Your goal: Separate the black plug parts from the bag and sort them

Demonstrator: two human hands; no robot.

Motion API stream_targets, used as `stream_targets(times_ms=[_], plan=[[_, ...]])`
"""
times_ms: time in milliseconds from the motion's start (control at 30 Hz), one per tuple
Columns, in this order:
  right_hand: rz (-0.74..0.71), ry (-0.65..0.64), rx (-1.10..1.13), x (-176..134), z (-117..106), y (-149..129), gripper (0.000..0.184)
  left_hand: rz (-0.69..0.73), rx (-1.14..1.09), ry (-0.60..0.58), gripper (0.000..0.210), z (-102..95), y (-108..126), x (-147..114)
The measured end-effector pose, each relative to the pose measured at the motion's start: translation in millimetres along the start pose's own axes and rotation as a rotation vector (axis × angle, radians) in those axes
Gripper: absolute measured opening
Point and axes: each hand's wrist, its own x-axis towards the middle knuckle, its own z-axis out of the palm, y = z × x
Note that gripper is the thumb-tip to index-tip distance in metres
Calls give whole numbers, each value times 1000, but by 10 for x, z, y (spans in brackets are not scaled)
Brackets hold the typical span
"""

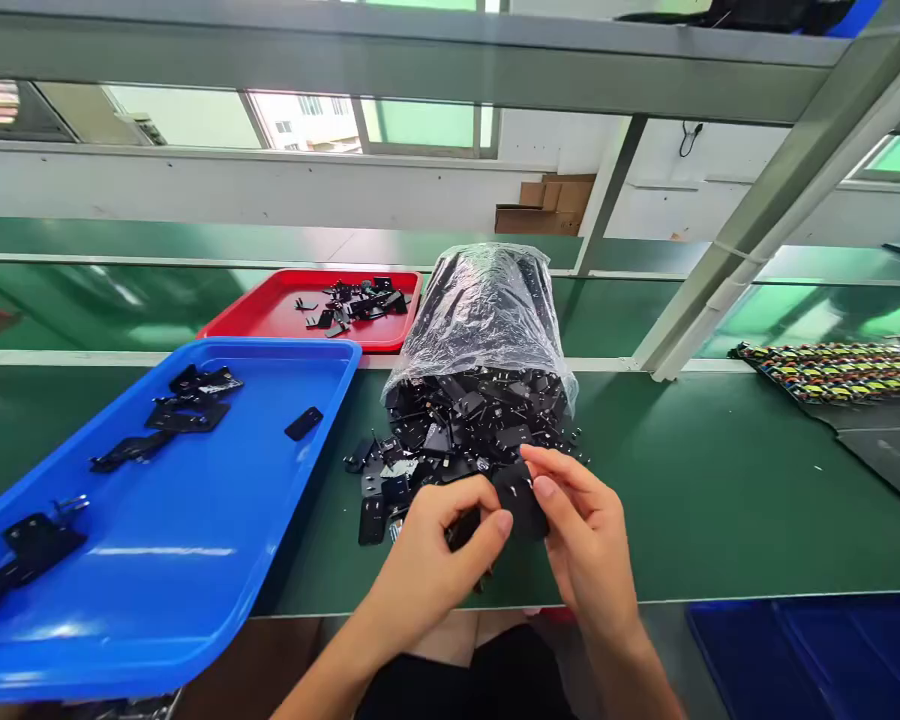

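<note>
Grips a flat black part [521, 505] with left hand [442, 530] and right hand [589, 535], low over the tabletop [720, 480] and just in front of the pile [487, 420]. Pinches at its left edge with left thumb and fingertips, those fingers also curled round something dark [463, 530]; cannot tell whether separate or of one piece with it. Holds the other edge lightly between right thumb and forefinger. Seems only a little way along, judging from the layout: amounts to a few clusters [187, 410] and one lone piece [304, 423] in the blue tray [195, 500], plus a small scatter [364, 302] in the red tray [262, 310], against a far larger pile spilling from the mouth of the clear bag [495, 290]. Cannot tell finished from unfinished among those in the trays. Offers no brand, label or legible writing on part, trays or bag; shows only pale marks on black surfaces, too small to make out.
</note>
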Motion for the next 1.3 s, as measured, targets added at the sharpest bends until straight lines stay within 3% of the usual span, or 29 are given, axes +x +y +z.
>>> stream_targets(times_ms=[233, 367, 500, 733, 1033, 1233, 1300], plan=[[27, -305, -68, 818, 178, -425, 26, 150, 217, -8, 31, -673, 463, 645], [-79, -412, -60, 1133, 327, -603, 36, 239, 154, -69, 33, -851, 564, 805], [-164, -415, -143, 1231, 386, -580, 37, 273, 48, -18, 35, -864, 432, 886], [-207, -393, -219, 1278, 368, -534, 36, 312, 118, 148, 31, -878, 347, 966], [-103, -390, -120, 1302, 315, -453, 37, 253, -37, 106, 36, -785, 304, 997], [-120, -356, -114, 1295, 322, -453, 35, 250, -60, 106, 37, -783, 289, 1016], [-125, -323, -94, 1283, 339, -465, 27, 246, -25, 110, 37, -772, 297, 1016]])
